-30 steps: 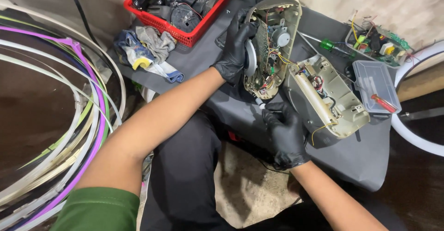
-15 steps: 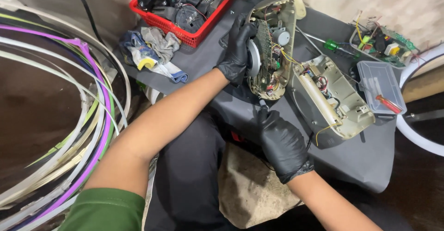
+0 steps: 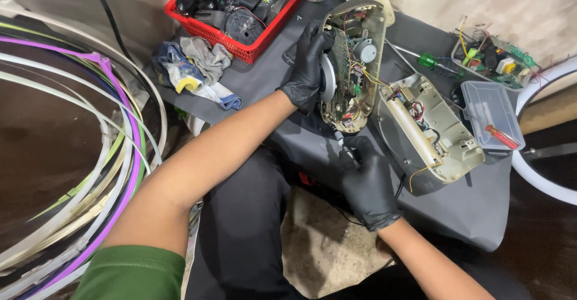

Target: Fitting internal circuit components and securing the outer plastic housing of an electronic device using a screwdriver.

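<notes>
Casing: open beige shell (image 3: 354, 66) stands on edge at upper centre of the frame, its inside with circuit board, wires and a small round motor facing right.
Left hand: black-gloved left hand (image 3: 308, 66) wraps around the casing's left edge, fingers curled over the rim, holding it upright.
Right hand: black-gloved right hand (image 3: 366, 183), centre of the frame just below the casing, is closed around a thin dark tool (image 3: 341, 142); the tip points up to the casing's lower end, and I cannot tell whether it touches.
Second shell: another beige half (image 3: 430, 129) lies flat just right of the casing, joined to it by thin wires.
Table: dark grey top (image 3: 475, 216) bears everything.
Right side: clear plastic box (image 3: 491, 114) with a red-handled tool inside; a green screwdriver (image 3: 436, 64) and a loose circuit board (image 3: 493, 57) in the upper right.
Upper left: red basket (image 3: 240, 42) of remotes and dark parts, with crumpled rags (image 3: 192, 69) beside it.
Far left: stacked white and purple hoops (image 3: 78, 156).
</notes>
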